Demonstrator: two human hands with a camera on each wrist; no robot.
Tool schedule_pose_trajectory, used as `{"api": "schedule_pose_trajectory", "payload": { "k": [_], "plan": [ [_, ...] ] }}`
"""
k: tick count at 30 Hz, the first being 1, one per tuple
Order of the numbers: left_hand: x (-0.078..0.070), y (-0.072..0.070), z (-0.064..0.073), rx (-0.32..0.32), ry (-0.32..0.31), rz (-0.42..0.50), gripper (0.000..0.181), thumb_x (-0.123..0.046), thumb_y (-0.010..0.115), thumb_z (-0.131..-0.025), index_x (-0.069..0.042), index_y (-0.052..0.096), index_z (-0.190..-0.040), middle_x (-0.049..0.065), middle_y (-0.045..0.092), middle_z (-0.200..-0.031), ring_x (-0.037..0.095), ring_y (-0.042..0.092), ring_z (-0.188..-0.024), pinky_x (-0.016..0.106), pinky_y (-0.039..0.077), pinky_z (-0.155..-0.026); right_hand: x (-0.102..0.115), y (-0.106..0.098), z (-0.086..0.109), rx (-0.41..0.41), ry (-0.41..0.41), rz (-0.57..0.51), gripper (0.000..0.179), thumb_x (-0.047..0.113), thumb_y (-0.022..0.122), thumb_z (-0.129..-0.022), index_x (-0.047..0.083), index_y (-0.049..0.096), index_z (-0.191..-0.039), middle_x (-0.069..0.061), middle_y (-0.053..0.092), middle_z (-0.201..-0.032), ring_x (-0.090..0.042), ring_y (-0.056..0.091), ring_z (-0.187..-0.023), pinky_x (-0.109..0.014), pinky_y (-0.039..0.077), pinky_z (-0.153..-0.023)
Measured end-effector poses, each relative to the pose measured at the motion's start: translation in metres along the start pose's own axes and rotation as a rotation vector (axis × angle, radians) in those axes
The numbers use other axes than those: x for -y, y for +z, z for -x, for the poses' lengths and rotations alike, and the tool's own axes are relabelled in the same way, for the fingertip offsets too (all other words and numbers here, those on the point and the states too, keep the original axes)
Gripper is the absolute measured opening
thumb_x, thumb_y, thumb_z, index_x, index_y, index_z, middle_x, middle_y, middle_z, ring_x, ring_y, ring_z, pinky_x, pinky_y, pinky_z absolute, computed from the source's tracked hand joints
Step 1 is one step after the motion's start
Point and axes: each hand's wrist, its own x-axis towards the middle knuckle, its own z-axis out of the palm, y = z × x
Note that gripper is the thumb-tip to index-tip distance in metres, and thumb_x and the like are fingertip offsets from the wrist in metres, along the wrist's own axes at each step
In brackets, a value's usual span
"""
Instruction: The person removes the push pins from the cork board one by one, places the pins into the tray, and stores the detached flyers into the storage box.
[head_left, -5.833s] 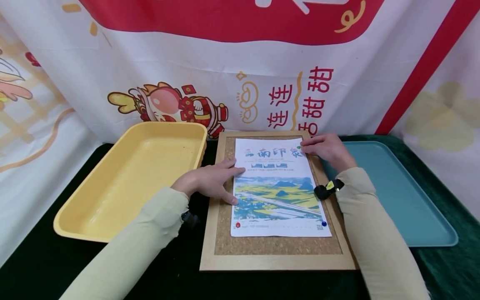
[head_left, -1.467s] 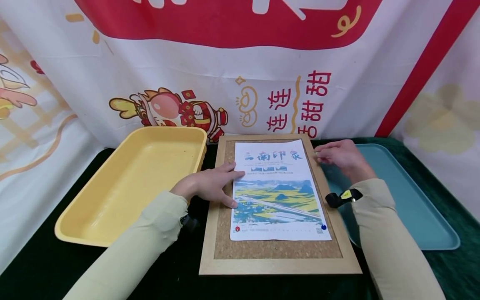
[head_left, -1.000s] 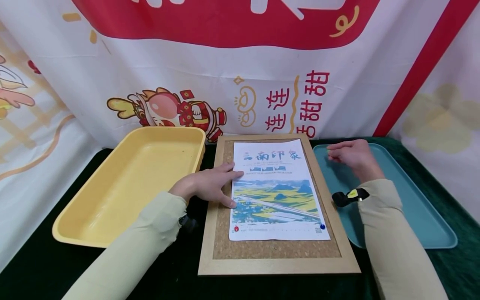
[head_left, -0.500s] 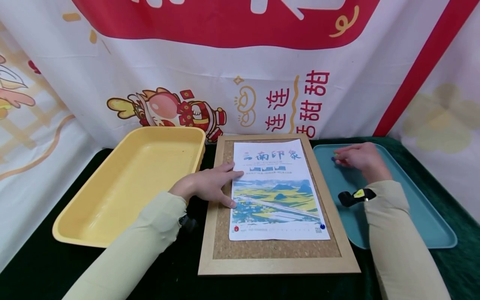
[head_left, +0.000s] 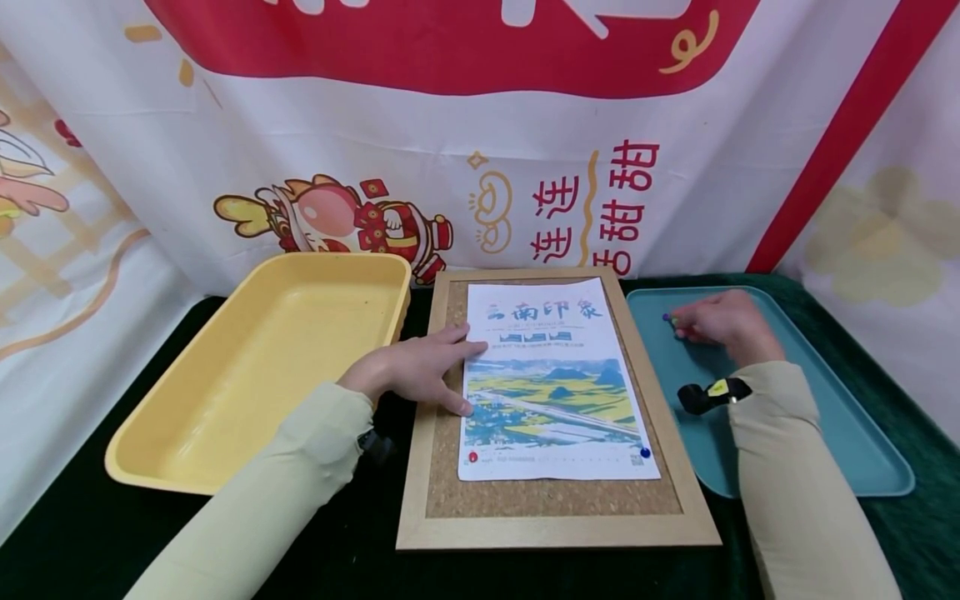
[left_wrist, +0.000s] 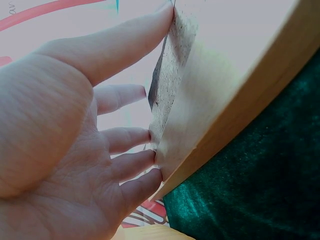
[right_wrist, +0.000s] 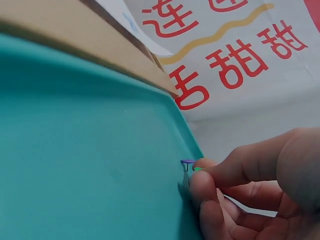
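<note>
My left hand (head_left: 420,367) rests with spread fingers on the left edge of a printed paper sheet (head_left: 558,408), which lies on a wood-framed cork board (head_left: 555,500). A red pushpin (head_left: 472,457) sits at the sheet's lower left corner and a blue pushpin (head_left: 645,453) at its lower right. My right hand (head_left: 723,321) is low over the far end of the blue-green tray (head_left: 825,433). Between its thumb and index finger it pinches a small green pushpin (right_wrist: 198,169), mostly hidden by the fingertips. Right beside them in the tray is a purple pushpin (right_wrist: 187,161).
A deep yellow tray (head_left: 247,392) stands left of the board. Dark green cloth (head_left: 330,533) covers the table, and a printed white curtain (head_left: 465,125) hangs right behind the board and trays.
My right hand has left the sheet's upper right corner, where a green pushpin was, and moved right over the tray with that pin. My left hand keeps its place on the sheet.
</note>
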Motion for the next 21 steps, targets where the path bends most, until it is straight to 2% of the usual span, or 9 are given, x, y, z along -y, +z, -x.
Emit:
{"api": "schedule_pose_trajectory", "payload": {
  "k": [6, 14, 21],
  "plan": [
    [-0.0001, -0.0004, 0.0009, -0.001, 0.0, 0.007, 0.095, -0.047, 0.077, -0.096, -0.024, 0.024, -0.171, 0.008, -0.002, -0.181, 0.031, 0.003, -0.169, 0.057, 0.017, -0.134, 0.0006, 0.0006, 0.0013, 0.012, -0.002, 0.043, 0.043, 0.034, 0.061, -0.108, 0.0, 0.068, -0.134, 0.0, 0.071, -0.085, -0.029, 0.06, -0.1, -0.039, 0.046, -0.092],
    [0.0012, -0.0007, 0.0006, 0.002, 0.014, -0.007, 0.093, -0.047, 0.076, -0.098, -0.024, 0.024, -0.171, 0.009, -0.002, -0.181, 0.031, 0.004, -0.169, 0.056, 0.019, -0.134, -0.0011, 0.0025, -0.0011, -0.004, -0.027, 0.062, 0.045, 0.03, 0.059, -0.108, 0.001, 0.066, -0.142, 0.0, 0.072, -0.087, -0.027, 0.061, -0.098, -0.036, 0.048, -0.089],
    [0.0023, -0.0005, -0.0006, 0.005, 0.015, -0.002, 0.093, -0.047, 0.076, -0.097, -0.024, 0.024, -0.171, 0.009, -0.002, -0.181, 0.031, 0.003, -0.169, 0.056, 0.018, -0.134, -0.0024, 0.0041, -0.0029, -0.013, -0.031, 0.05, 0.044, 0.027, 0.057, -0.11, 0.004, 0.063, -0.148, -0.002, 0.074, -0.096, -0.027, 0.061, -0.101, -0.034, 0.049, -0.089]
  ]
}}
